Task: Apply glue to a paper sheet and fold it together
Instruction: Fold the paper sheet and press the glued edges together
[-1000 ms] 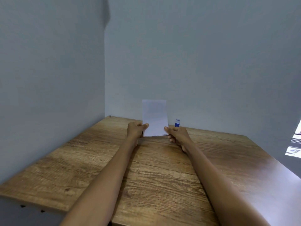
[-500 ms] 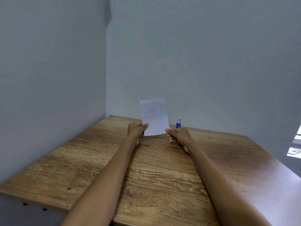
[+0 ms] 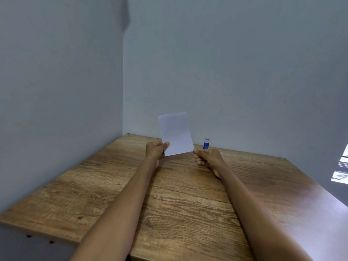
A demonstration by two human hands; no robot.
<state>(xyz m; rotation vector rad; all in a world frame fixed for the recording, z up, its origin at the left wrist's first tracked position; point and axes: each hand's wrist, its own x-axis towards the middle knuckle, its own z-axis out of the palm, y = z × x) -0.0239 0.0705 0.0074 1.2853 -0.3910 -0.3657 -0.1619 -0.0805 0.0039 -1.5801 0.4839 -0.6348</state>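
Note:
A small white paper sheet [image 3: 176, 133] is held upright above the far part of the wooden table [image 3: 188, 200], tilted slightly to the left. My left hand [image 3: 155, 150] pinches its lower left corner with thumb and fingers. My right hand [image 3: 207, 158] sits just to the right of the sheet's lower right corner with its fingers curled; the thumb tip is next to the corner and does not appear to grip it. A blue glue stick [image 3: 206, 143] with a white cap stands upright on the table right behind my right hand, near the back wall.
Grey walls meet in a corner at the table's far left [image 3: 124, 110]. The table's front edge [image 3: 47, 234] runs across the lower left. A bright window strip [image 3: 341, 170] shows at the right edge.
The sheet has tilted to the left and risen a little. My right hand has come off its lower right corner and shifted slightly right; my left hand keeps its hold.

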